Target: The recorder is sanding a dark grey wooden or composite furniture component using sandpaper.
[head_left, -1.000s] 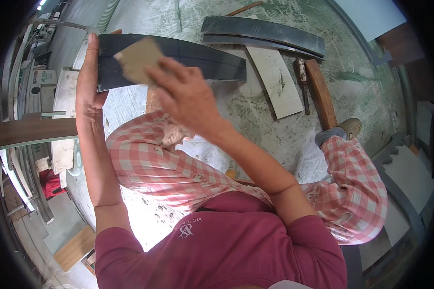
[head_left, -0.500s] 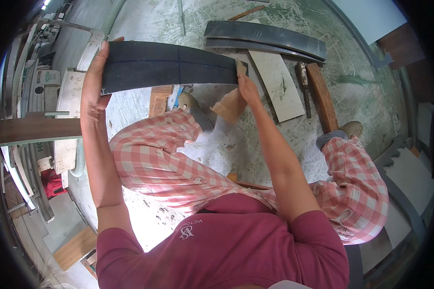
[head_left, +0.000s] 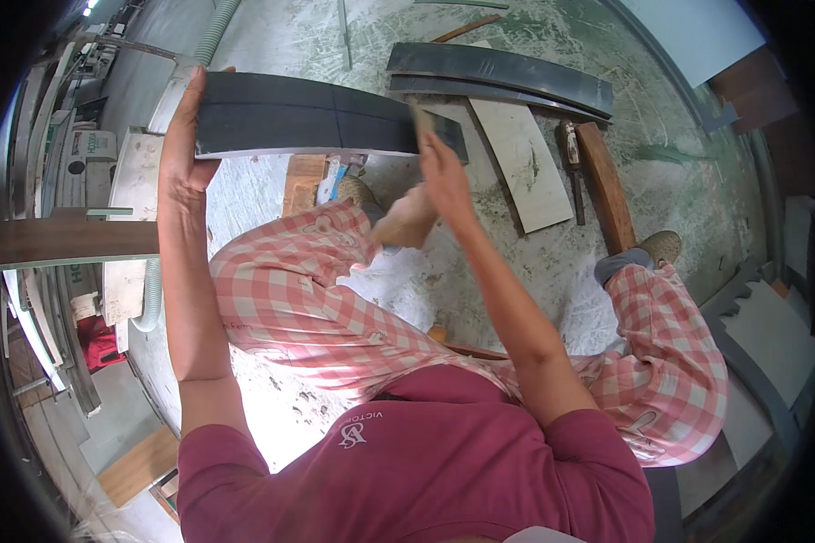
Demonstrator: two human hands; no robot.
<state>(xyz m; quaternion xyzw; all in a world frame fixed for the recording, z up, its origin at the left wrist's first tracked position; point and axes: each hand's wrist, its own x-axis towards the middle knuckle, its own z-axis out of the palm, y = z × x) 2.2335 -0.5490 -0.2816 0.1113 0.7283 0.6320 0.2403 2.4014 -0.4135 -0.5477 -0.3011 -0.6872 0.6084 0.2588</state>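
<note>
A long dark panel (head_left: pixel 290 116) with a pale lower edge and faint blue lines is held up in front of me. My left hand (head_left: pixel 188 136) grips its left end, the thumb along the near face and the other fingers mostly hidden. Toward the right end, my right hand (head_left: pixel 442 172) is closed on a tan sheet of sandpaper (head_left: pixel 406 219). One part of the sheet lies over the panel's face and the rest hangs below the hand, blurred.
Two dark panels (head_left: pixel 503 72) lie on the floor ahead, by a pale board (head_left: pixel 523 167). Right of it are a chisel-like tool (head_left: pixel 572 163) and a brown wooden block (head_left: pixel 607 185). Long boards (head_left: pixel 68 249) crowd the left side. A ribbed hose (head_left: pixel 213 36) runs at the far left.
My right hand has slid left along the panel with the sandpaper, baring the panel's right end. The hanging part of the sheet has swung left and down. The panel has shifted slightly.
</note>
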